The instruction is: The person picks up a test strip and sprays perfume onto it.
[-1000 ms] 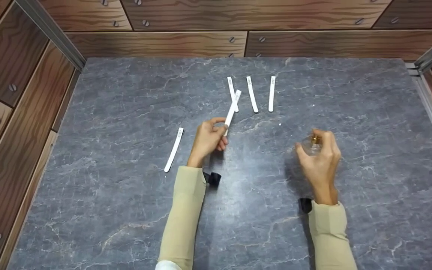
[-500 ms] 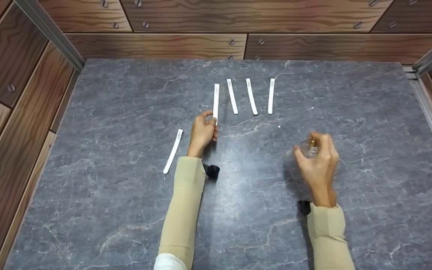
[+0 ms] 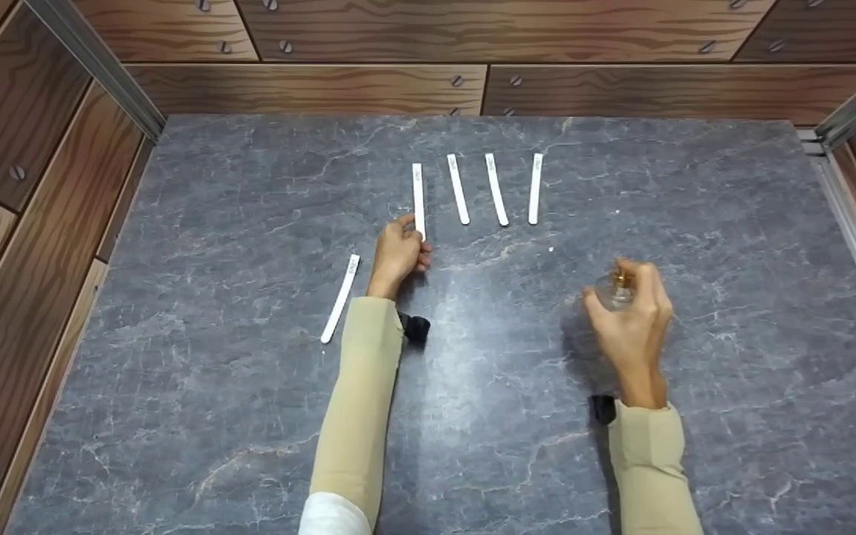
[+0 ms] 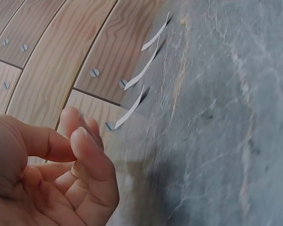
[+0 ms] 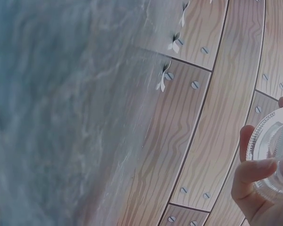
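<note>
My left hand [image 3: 398, 253] pinches the lower end of a white paper test strip [image 3: 418, 193] between thumb and fingers. Its marked end points away, left of three similar white strips [image 3: 458, 189] lying in a row. In the left wrist view the thumb and fingers [image 4: 92, 155] meet, and the strip between them cannot be made out. My right hand [image 3: 636, 319] holds a clear glass perfume bottle [image 3: 621, 299] with a gold neck, raised above the table. The right wrist view shows fingers round the bottle's ridged glass [image 5: 266, 141].
Another white test strip [image 3: 340, 299] lies tilted on the grey marbled table [image 3: 212, 401], left of my left forearm. Tiny white specks [image 3: 551, 249] dot the surface. Wood-patterned panels [image 3: 309, 89] wall the back and sides.
My left hand has moved left and slightly away with its strip, off the leftmost strip of the row, and turned it nearly straight. The right hand with the bottle has barely moved.
</note>
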{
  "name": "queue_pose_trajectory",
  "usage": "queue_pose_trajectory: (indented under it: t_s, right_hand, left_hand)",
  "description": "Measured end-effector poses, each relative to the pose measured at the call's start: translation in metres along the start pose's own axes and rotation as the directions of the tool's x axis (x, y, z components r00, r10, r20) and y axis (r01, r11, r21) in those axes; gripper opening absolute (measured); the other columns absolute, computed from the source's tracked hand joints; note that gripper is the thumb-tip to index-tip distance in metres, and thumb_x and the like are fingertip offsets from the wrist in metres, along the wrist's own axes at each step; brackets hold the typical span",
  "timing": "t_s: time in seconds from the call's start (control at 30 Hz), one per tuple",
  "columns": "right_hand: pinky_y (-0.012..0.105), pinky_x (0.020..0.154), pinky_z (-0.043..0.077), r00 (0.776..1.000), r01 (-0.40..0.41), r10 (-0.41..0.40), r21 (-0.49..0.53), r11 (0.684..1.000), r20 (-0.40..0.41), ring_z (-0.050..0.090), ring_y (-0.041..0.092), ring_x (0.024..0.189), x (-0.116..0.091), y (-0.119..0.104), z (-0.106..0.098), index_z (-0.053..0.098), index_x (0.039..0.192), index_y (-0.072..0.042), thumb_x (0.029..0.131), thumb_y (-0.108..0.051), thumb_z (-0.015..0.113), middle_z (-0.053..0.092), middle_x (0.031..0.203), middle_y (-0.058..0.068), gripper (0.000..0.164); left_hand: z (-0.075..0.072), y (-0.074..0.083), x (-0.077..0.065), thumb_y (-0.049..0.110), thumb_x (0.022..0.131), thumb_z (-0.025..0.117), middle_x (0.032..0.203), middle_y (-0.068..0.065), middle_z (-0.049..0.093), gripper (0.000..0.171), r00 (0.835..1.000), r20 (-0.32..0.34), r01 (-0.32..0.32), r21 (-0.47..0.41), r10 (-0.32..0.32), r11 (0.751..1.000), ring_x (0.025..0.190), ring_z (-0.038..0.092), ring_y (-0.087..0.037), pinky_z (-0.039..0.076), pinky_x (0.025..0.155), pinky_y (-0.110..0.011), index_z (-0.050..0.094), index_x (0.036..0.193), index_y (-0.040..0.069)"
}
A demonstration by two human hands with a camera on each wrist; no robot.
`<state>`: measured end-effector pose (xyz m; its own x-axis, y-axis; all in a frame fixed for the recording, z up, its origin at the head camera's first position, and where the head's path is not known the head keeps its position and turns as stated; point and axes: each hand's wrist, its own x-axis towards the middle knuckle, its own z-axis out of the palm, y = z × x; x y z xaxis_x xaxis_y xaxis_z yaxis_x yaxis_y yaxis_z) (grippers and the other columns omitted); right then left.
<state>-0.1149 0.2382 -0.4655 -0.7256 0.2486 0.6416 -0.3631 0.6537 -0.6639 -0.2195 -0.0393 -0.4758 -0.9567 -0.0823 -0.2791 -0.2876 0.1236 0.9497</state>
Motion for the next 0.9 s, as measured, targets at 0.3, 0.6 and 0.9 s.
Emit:
queue_pose_trajectory:
  t_s: [0.3,0.6,0.9]
  right_hand:
    - [0.019,0.073,0.045,1.000,0.023,-0.023,0.009,1.000,0.014,0.059,0.032,0.077,-0.001,0.003,0.002,0.061,0.103,0.013,0.067,0.013,0.077,0.062,0.087,0.025,0.039]
    - [0.019,0.072,0.044,1.000,0.030,-0.030,0.015,0.999,0.006,0.058,0.032,0.075,-0.002,0.005,0.001,0.061,0.103,0.014,0.066,0.015,0.077,0.061,0.086,0.026,0.040]
    - [0.019,0.072,0.045,1.000,0.017,-0.017,0.014,1.000,0.012,0.059,0.031,0.076,-0.001,0.003,-0.002,0.062,0.104,0.012,0.067,0.015,0.078,0.062,0.087,0.024,0.040]
  left_hand:
    - [0.000,0.006,0.012,-0.005,0.100,0.042,0.068,-0.005,0.059,0.048,1.000,-0.007,0.031,0.029,-0.031,0.999,0.042,0.052,-0.006,0.047,0.038,-0.015,0.042,0.148,-0.009]
    - [0.005,0.006,0.017,-0.002,0.106,0.040,0.094,-0.021,0.070,0.048,1.000,0.002,0.013,-0.042,-0.013,0.999,0.053,0.062,-0.011,0.058,0.049,-0.020,0.033,0.153,-0.007]
    - [-0.008,-0.001,0.001,0.000,0.103,0.046,0.097,-0.020,0.070,0.043,0.997,0.069,-0.043,0.104,0.036,0.994,0.065,0.064,-0.013,0.054,0.054,-0.018,0.045,0.146,-0.007]
